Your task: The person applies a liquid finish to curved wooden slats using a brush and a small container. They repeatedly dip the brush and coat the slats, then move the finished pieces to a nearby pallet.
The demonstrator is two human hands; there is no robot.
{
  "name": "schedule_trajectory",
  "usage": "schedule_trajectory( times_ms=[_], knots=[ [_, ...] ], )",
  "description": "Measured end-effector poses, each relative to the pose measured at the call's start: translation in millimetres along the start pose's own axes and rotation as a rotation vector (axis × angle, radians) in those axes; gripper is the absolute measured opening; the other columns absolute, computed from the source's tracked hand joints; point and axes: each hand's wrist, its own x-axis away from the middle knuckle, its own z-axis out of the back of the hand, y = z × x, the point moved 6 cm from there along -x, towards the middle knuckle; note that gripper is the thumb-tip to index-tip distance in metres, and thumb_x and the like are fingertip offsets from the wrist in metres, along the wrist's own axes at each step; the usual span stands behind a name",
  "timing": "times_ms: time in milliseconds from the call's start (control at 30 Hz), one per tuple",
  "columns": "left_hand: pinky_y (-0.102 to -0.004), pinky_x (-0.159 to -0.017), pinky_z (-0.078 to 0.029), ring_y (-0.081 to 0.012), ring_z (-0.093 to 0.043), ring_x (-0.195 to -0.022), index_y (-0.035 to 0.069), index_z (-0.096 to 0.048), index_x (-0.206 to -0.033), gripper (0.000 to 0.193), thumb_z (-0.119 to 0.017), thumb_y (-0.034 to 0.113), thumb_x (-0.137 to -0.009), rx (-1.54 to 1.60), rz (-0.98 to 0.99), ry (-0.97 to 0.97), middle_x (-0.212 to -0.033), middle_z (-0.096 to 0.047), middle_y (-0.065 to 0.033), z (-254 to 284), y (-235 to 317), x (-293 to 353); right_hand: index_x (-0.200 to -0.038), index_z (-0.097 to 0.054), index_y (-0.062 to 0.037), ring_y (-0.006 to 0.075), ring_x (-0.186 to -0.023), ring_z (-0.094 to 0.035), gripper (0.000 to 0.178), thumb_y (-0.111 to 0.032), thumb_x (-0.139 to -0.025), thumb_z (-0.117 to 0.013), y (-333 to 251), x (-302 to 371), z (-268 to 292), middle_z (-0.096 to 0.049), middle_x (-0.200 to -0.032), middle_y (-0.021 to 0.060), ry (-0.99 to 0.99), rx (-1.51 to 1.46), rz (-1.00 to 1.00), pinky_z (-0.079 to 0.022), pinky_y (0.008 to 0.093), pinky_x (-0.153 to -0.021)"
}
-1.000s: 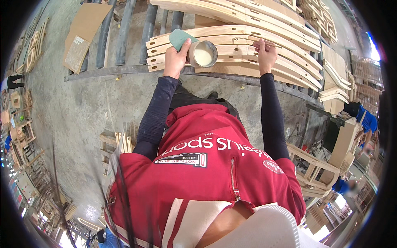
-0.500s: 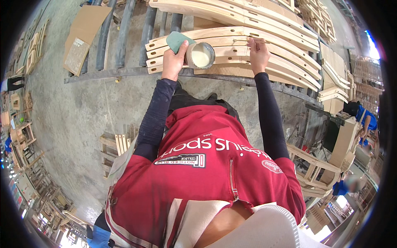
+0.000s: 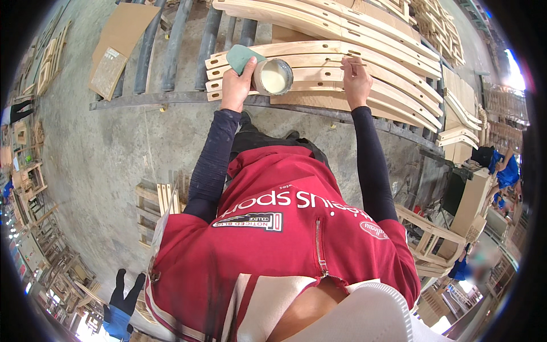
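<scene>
My left hand (image 3: 233, 90) is closed round a round container (image 3: 273, 77) of cream-coloured liquid, its open top facing up. A flat green pad (image 3: 241, 57) sticks out past the fingers of that hand. In a pinch, my right hand (image 3: 356, 86) holds a thin stick (image 3: 360, 64); whether it carries a brush tip is too small to tell. That hand is over a row of curved pale wooden rails (image 3: 310, 61) with oval slots near their ends. The container overlaps the left part of the same row.
The rails lie on cardboard (image 3: 296, 98) over a roller rack (image 3: 171, 57) with a metal front edge. More curved rails (image 3: 307, 20) lie behind. A cardboard sheet (image 3: 122, 34) rests at left. Wooden frames (image 3: 427, 239) stand at right; people in blue work farther off.
The rack and rails sit slightly lower and farther right in view. My right hand has shifted slightly along the rails, still pinching the stick. A person at lower left shows more fully.
</scene>
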Motion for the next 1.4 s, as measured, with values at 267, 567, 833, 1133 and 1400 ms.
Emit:
schedule_trajectory(
  times_ms=[267, 567, 833, 1133, 1400],
  knots=[
    [-0.0247, -0.062, -0.053, -0.0076, -0.063, -0.074, -0.001, -0.069, -0.100, 0.038, -0.066, 0.036, -0.093, -0.064, -0.109, 0.024, -0.088, -0.068, -0.0042, -0.8, 1.4, -14.4, -0.097, -0.067, -0.0069, 0.0172, -0.080, -0.072, 0.013, -0.018, -0.093, -0.064, -2.1, -2.0, 15.4, -0.072, -0.083, 0.0102, 0.000, -0.136, -0.121, -0.054, 0.0299, -0.072],
    [-0.0263, -0.056, -0.055, -0.0107, -0.065, -0.068, -0.002, -0.069, -0.098, 0.039, -0.065, 0.036, -0.093, -0.071, -0.123, -0.035, -0.085, -0.068, -0.0055, -13.2, 16.5, -32.3, -0.099, -0.058, 0.0023, 0.0192, -0.088, -0.071, 0.014, -0.012, -0.097, -0.059, -111.1, 10.9, 47.5, -0.071, -0.096, 0.0145, -0.223, -0.738, -0.250, -0.057, 0.0252, -0.073],
    [-0.0281, -0.055, -0.048, -0.0119, -0.060, -0.059, -0.005, -0.070, -0.088, 0.046, -0.065, 0.041, -0.091, -0.103, -0.298, -0.050, -0.068, -0.066, -0.0067, -21.1, 38.8, -37.9, -0.096, -0.065, 0.0036, 0.0168, -0.085, -0.070, 0.017, -0.012, -0.097, -0.059, -139.0, 19.9, 26.4, -0.066, -0.097, 0.0090, -0.368, -0.521, -0.108, -0.056, 0.0254, -0.072],
    [-0.0247, -0.054, -0.054, -0.0093, -0.063, -0.064, -0.001, -0.069, -0.093, 0.041, -0.066, 0.039, -0.092, -0.027, -0.153, -0.147, -0.079, -0.067, -0.0046, -10.0, 47.2, -47.7, -0.110, -0.057, -0.0015, 0.0215, -0.091, -0.070, 0.019, -0.017, -0.098, -0.057, -118.4, 18.6, 4.8, -0.069, -0.103, 0.0169, -0.305, -0.956, -0.519, -0.057, 0.0293, -0.080],
    [-0.0248, -0.052, -0.054, -0.0084, -0.063, -0.064, 0.001, -0.069, -0.095, 0.039, -0.067, 0.039, -0.091, 0.014, -0.083, -0.188, -0.081, -0.067, -0.0031, -13.0, 40.1, -66.4, -0.107, -0.059, -0.0048, 0.0220, -0.094, -0.069, 0.017, -0.019, -0.098, -0.059, -92.2, 29.2, -19.9, -0.068, -0.106, 0.0182, -0.250, -0.980, -0.783, -0.058, 0.0278, -0.077]
  ],
)
